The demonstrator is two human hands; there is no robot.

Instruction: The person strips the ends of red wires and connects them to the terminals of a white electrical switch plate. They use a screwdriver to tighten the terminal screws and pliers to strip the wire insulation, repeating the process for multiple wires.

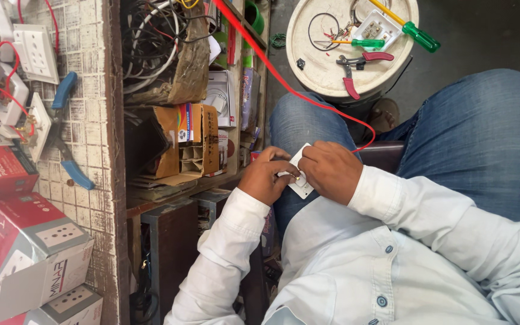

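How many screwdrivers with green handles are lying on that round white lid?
2. One long screwdriver lies diagonally across the upper right of the round white lid; a shorter screwdriver lies near its middle, above the red-handled pliers. Others may be out of frame.

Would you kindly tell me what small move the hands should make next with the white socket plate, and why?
Probably steady the white socket plate with the left hand while the right hand seats the red wire: both hands already grip the plate, and the wire runs down to it over the knee.

A cluttered wooden shelf [212, 114] stands between a tiled counter [88, 90] and grey floor [482, 36].
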